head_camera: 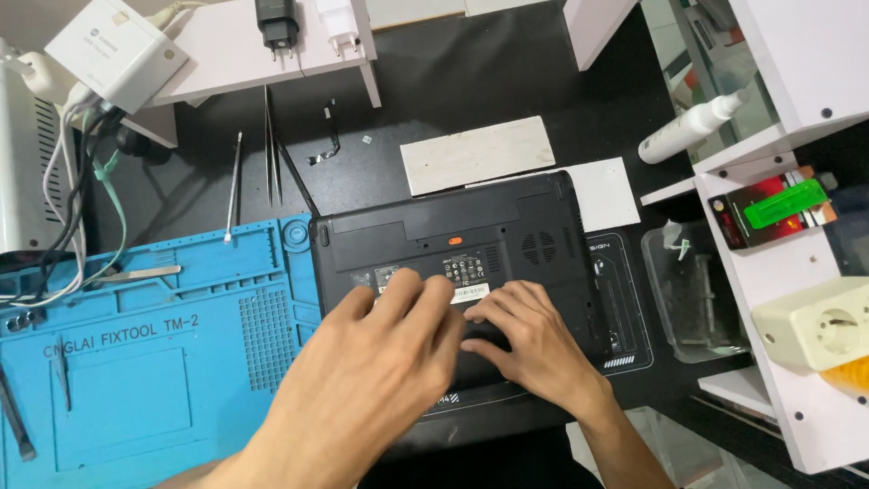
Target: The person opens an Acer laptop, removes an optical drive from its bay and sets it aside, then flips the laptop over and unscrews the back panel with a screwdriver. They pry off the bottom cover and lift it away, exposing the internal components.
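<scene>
A: Item one, hands?

B: Left hand (380,349), palm down, fingers spread flat on the underside of the black laptop (453,244), wrist coming in from the near edge. Right hand (529,344), also palm down, fingers slightly curled and pressed on the laptop's near half, just beside the left hand. Neither pinches anything; both lie open against the casing.

A: Item two, laptop position?

B: Upside down, centre of the black work mat (625,308), its left edge overlapping the blue silicone repair mat (154,362). Orange latch (454,241) on the far half, round vent grille (539,246) to the right of it.

A: Containers?

B: Clear plastic tray (688,299), right of the laptop; small dark bits inside, too small to tell. Blue mat's compartments: a metal tool (136,273) in the far slot, a dark-handled tool (16,418) at its left edge.

A: Loose stock?

B: Tweezers (272,149) and a thin probe (233,190) on the far left of the table. Two white slabs (478,154) touching the laptop's far edge. White spray bottle (692,127) lying on the white shelf (787,263), far right. Two chargers (277,23), one black, one white, on the far shelf. Cream socket block (815,335) on the right shelf.

A: Room to move?

B: Bare table far of the slabs. Left is taken by the blue mat, right is hemmed by tray and shelf.
</scene>
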